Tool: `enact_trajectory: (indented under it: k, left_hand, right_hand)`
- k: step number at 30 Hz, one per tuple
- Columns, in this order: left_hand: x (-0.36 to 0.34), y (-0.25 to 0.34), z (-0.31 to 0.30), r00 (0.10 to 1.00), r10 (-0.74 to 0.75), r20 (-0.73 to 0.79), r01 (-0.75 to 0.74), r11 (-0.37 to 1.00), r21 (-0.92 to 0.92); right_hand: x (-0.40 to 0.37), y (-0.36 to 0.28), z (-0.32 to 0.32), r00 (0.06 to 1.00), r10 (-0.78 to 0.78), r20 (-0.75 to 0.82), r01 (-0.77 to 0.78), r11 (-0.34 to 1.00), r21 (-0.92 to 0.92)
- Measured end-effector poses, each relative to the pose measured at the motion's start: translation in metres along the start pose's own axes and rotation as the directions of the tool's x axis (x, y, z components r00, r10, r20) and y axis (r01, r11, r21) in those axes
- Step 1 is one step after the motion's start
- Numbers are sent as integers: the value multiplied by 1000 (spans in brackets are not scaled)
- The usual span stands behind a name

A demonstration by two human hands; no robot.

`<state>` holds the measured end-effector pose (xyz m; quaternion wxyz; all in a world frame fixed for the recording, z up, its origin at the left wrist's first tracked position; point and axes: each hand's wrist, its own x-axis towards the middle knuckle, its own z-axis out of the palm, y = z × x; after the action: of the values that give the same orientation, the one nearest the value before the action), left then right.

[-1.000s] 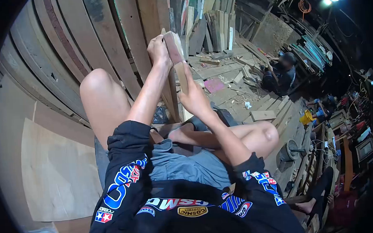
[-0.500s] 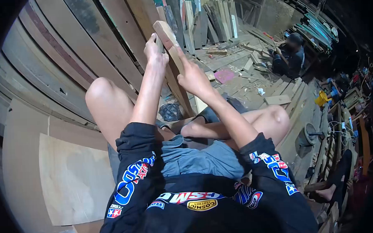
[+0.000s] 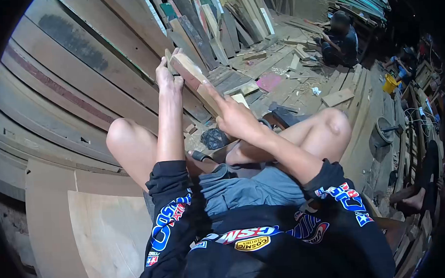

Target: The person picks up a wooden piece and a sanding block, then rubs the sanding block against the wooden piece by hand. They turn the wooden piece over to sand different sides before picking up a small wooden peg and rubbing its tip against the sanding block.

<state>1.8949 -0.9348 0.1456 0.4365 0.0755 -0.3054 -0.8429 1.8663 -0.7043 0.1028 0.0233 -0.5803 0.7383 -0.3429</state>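
My left hand [image 3: 169, 77] is raised in front of my left knee, fingers closed around a thin wooden piece [image 3: 168, 56]. Right beside it, a wooden block [image 3: 187, 68] with a pale face and a reddish side slants up to the left. My right hand [image 3: 239, 117] grips the lower end of this block, its index finger lying along the wood. Whether the thin piece and the block touch is hard to make out. A brown plank [image 3: 132, 16] runs down behind both hands; its lower part is mostly hidden.
Long boards [image 3: 55, 62] lean along the left side. Wood offcuts [image 3: 227, 24] stand at the back. A black plastic bag [image 3: 214, 139] lies near my feet, and a plywood sheet [image 3: 110, 238] is at my left. Another person [image 3: 341, 39] sits further back. A bucket [image 3: 383, 132] stands at right.
The view has shifted, so the surroundings sit differently in it. Both hands and the block now appear lower and further left. Each hand keeps its hold.
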Motion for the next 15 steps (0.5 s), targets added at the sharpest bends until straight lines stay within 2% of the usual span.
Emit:
enact_trajectory:
  k: [2,4,7,9,11,13,15]
  left_hand:
    - [8,0,3,999,-11,45,13,999,-35]
    - [-10,0,18,994,3,-108,2,999,41]
    - [-7,0,16,997,29,-64,-26,998,51]
    - [-9,-2,13,999,23,-40,-19,996,83]
    - [-8,-4,13,997,82,-11,-82,997,-10]
    - [-8,-4,16,997,66,-44,-67,998,-12]
    - [-6,-4,11,998,46,-31,-45,998,38]
  right_hand:
    - [8,3,-8,1000,2,31,-2,1000,-5]
    - [36,5,-2,997,-49,-66,48,999,-5]
    - [47,-1,3,998,-28,-58,32,998,58]
    - [18,6,7,997,-39,-64,45,995,84]
    - [-7,7,2,994,-95,-58,97,995,19]
    - [4,6,1,991,-115,-69,111,992,-58]
    - [35,-1,0,997,-34,-71,30,998,-50]
